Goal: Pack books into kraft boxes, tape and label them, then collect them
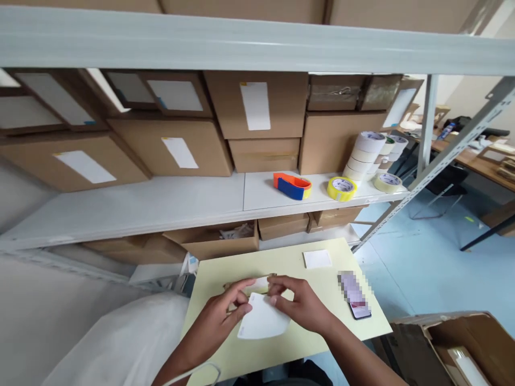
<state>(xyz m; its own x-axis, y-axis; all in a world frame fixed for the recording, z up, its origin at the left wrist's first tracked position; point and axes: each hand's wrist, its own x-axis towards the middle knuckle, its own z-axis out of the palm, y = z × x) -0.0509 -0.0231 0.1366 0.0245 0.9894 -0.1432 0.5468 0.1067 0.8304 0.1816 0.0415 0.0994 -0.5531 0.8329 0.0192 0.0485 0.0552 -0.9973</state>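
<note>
Over a pale yellow table (225,364), I hold a white sheet of paper (263,320) with small faint print at its left corners. My left hand (225,311) pinches its upper left edge between thumb and fingers. At the upper right edge, my right hand (300,303) grips the same sheet, fingers bent. Just behind the sheet, between my fingertips, lies a small flat brownish package (259,285) with a white top. My fingers partly cover it, so its kind cannot be made out. Both hands seem to touch it.
A white card (317,259) and a phone (356,297) lie on the table. On the shelf (193,198) sit a blue-orange tape loop (292,186), a yellow tape roll (341,188), stacked tape rolls (364,155) and labelled cartons (257,104). An open carton (462,332) stands at right.
</note>
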